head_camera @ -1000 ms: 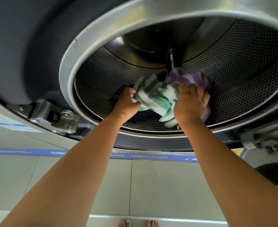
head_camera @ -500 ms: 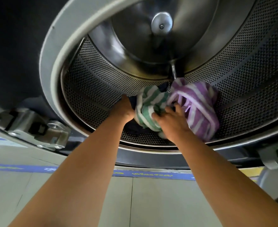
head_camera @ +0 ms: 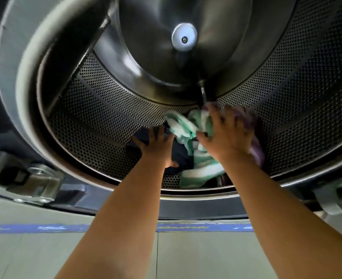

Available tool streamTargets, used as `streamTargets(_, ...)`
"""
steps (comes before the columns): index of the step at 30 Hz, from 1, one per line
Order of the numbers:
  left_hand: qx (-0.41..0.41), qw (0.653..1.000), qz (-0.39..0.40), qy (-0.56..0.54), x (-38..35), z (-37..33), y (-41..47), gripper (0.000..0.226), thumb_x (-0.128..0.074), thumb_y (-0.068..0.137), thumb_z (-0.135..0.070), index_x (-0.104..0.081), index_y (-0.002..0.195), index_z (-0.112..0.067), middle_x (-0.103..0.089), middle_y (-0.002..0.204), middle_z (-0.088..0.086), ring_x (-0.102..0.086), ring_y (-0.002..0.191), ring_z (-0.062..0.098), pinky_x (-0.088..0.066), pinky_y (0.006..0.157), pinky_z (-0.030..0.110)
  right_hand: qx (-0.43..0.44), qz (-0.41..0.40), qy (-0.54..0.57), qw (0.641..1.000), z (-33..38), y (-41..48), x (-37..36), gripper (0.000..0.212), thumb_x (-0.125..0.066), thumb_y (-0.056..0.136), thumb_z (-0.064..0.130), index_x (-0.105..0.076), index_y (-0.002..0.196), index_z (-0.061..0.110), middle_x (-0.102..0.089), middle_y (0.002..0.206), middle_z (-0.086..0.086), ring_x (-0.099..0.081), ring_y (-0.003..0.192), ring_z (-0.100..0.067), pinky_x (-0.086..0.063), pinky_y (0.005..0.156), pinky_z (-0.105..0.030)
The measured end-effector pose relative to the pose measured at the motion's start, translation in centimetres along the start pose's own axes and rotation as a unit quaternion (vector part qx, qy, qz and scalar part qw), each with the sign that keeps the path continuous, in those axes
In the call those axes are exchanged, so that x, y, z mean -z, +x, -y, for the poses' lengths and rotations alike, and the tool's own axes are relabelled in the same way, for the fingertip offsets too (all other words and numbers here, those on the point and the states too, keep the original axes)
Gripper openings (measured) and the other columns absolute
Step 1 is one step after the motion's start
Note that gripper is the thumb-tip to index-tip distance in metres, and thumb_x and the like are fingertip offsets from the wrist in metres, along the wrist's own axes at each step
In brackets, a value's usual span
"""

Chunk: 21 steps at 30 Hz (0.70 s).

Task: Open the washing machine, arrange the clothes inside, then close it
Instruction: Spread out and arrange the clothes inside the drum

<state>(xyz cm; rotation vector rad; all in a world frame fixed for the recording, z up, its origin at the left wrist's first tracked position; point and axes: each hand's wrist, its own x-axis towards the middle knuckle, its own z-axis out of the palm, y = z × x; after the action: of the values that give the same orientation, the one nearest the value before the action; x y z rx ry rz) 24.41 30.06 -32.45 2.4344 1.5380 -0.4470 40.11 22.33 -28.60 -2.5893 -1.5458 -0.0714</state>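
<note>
Both hands now reach deeper; right hand (head_camera: 227, 135) spread flat on green-striped cloth (head_camera: 188, 127), left hand (head_camera: 156, 143) spread beside it.

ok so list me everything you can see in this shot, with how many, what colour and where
drum: one, perforated steel, filling most of the view
hub cap: one, silver, centre of the drum's back wall
green and white striped cloth: one, low in the drum, between and under the hands
purple and white striped cloth: one, right of the green one, mostly under the right hand
dark navy cloth: one, beneath the green one, by the left hand
door hinge: one, grey metal, lower left of the opening
floor tiles: pale grey, below the machine
blue strip: one, across the floor
left hand: one, fingers spread on the dark cloth
right hand: one, fingers spread over the striped cloths
</note>
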Motion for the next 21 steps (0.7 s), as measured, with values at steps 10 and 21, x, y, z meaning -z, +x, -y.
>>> streamTargets(10, 0.078, 0.992, -0.044, 0.094, -1.9, 1.5, 1.0, 0.045, -0.044, 0.097, -0.022, -0.042, 0.142, -0.019, -0.037, 0.146, 0.016, -0.038, 0.133, 0.035, -0.041, 0.105, 0.045, -0.039, -0.012, -0.012, 0.999, -0.5, -0.2, -1.1, 0.037, -0.048, 0.097, 0.018, -0.046, 0.133, 0.024, -0.039, 0.140, -0.019, -0.043, 0.122, -0.042, -0.052, 0.079, -0.046)
streamTargets(21, 0.305, 0.943, -0.027, 0.133, 5.1, 6.3, -0.5, 0.037, -0.046, 0.097, -0.023, -0.052, 0.132, -0.012, -0.049, 0.135, 0.011, -0.050, 0.123, 0.033, -0.052, 0.068, 0.049, -0.110, -0.166, -0.007, 0.980, -0.2, 0.4, 2.7, 0.042, -0.052, 0.091, 0.019, -0.044, 0.132, 0.017, -0.044, 0.134, -0.021, -0.037, 0.125, -0.041, -0.029, 0.102, -0.057)
